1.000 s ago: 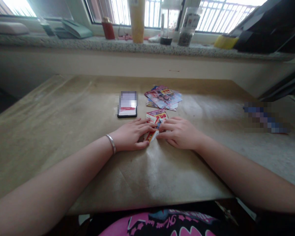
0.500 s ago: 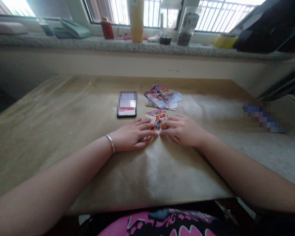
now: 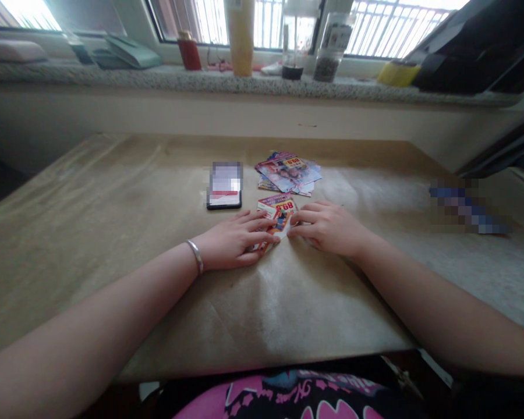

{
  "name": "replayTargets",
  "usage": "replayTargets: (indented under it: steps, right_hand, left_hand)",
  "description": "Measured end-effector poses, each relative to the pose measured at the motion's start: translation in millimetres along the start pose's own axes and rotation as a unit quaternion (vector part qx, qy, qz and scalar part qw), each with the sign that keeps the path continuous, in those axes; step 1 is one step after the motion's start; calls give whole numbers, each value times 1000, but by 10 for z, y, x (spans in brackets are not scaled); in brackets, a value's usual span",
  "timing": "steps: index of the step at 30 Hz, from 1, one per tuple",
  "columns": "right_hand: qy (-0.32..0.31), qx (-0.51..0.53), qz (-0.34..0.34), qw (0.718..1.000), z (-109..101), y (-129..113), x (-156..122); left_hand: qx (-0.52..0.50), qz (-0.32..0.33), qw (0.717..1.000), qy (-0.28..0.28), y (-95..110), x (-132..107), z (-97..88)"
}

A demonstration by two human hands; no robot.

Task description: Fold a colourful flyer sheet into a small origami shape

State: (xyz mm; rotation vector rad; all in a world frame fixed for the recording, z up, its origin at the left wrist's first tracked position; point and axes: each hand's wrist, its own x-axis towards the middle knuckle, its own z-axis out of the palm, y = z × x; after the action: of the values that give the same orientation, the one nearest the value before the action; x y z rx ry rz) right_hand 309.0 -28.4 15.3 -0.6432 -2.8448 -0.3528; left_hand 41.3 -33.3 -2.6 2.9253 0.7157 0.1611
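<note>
A colourful printed leaflet with large red digits lies on the table, with folded-looking orange and white parts near me. My left hand, wearing a silver bangle on the wrist, rests palm down, its spread fingers lying over the leaflet's left and near side. At the leaflet's right side is my right hand, palm down with fingers bent and slightly apart, their tips touching the paper. Its thumb is mostly hidden. Just beyond the leaflet sits a loose pile of similar printed leaflets.
A phone lies left of the pile. Far right on the table is a long, blurred blue-purple item. Along the windowsill stand a red bottle, a tall yellow container and other items.
My right hand has slid slightly right and away from me over the leaflet, uncovering more of its white part. My left hand stays nearly still.
</note>
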Motion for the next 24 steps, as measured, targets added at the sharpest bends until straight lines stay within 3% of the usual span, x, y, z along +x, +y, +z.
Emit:
replayTargets:
  steps: [24]
  right_hand:
    - [-32, -45, 61, 997, -20, 182, -141]
  left_hand:
    - [-17, -10, 1000, -6, 8, 5, -11]
